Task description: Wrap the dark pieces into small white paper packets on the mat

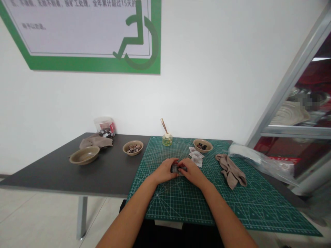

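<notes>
Over the cutting mat (183,201), our left hand (165,171) and right hand (193,171) narrowly pinch a grey sachet (175,168), likely light, limp, best edge-held.

Open mat (178,203) lies between the forearms (139,206); packets (197,161) and a bowl (203,141) obstruct beyond the right fingers (184,162).
</notes>
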{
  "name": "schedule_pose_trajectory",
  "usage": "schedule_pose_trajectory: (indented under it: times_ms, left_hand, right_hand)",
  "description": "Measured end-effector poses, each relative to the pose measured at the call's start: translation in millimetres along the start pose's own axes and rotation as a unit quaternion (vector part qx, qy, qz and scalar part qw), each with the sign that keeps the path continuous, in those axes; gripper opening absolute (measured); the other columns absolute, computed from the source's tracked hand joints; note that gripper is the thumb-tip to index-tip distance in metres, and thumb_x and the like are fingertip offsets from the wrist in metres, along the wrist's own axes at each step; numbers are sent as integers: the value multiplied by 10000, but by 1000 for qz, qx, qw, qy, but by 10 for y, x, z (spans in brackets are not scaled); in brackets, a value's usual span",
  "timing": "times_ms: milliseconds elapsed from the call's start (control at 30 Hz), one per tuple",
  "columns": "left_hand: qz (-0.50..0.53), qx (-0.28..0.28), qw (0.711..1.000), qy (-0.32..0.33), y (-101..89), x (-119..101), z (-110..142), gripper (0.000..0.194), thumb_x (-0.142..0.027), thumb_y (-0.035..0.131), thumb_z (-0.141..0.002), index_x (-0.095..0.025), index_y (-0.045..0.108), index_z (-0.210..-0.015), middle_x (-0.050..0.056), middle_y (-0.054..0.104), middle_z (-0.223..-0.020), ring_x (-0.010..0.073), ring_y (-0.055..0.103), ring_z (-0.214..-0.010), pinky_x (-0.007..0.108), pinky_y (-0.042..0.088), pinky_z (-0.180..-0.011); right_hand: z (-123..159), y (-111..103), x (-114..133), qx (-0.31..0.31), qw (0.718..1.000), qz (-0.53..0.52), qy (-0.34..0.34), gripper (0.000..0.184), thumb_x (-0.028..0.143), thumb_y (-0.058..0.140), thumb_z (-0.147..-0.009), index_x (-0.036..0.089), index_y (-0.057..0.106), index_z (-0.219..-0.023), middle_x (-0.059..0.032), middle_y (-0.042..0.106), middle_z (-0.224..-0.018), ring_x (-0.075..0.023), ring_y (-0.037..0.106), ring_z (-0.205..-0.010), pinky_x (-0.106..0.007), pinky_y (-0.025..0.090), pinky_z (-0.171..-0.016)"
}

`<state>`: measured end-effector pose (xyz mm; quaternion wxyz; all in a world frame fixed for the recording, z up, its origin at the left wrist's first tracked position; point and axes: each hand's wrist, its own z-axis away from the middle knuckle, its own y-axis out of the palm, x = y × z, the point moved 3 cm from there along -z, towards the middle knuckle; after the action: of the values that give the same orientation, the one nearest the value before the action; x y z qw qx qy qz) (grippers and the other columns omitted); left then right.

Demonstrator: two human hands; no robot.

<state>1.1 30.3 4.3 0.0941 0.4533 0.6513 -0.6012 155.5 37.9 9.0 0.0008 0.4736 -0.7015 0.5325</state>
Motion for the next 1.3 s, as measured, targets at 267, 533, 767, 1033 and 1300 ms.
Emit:
schedule_pose_trajectory:
  times_ms: [267, 533, 767, 1033, 1300]
  left_hand:
    - [3, 3, 1000, 1, 1, 9, 2, 644, -186, 666, -638, -168, 434, -1239, 94, 560, -1160, 242, 513, -1080, 398, 385, -964]
    - [-1, 2, 1000, 1, 4, 6, 2, 648, -167, 663, -628, -150, 436, -1235, 107, 545, -1187, 242, 507, -1091, 392, 383, -968]
    - [6, -4, 1000, 7, 8, 26, -1, 643, -180, 669, -632, -157, 442, -1233, 104, 556, -1168, 240, 516, -1076, 393, 388, -961]
    - [8, 4, 1000, 0, 0, 8, 3, 652, -189, 671, -637, -175, 432, -1244, 96, 550, -1176, 244, 509, -1090, 400, 380, -970]
    - [5, 1, 1000, -3, -8, -8, 2, 637, -184, 668, -632, -155, 448, -1229, 108, 550, -1172, 250, 509, -1088, 394, 389, -958]
  right_hand:
    - [14, -91, -41, -9, 1000, 19, 15, 82, 114, 579, -755, 181, 596, -799, -36, 593, -791, -193, 513, -802, -336, 405, -722]
    - [5, -33, -12, 2, 1000, -11, -21, 156, 88, 543, -766, 194, 613, -858, -42, 606, -857, -194, 520, -861, -350, 416, -776]
    - [10, -51, -40, 11, 1000, 8, -3, 171, 90, 548, -767, 181, 627, -889, -53, 604, -856, -198, 517, -866, -357, 413, -785]
    - [18, -74, -56, -2, 1000, 20, 20, 95, 112, 565, -762, 172, 600, -826, -44, 599, -815, -195, 519, -822, -335, 414, -735]
    - [-5, -13, 25, 20, 1000, 1, -1, 124, 97, 558, -759, 184, 611, -830, -42, 613, -840, -190, 525, -830, -329, 414, -737]
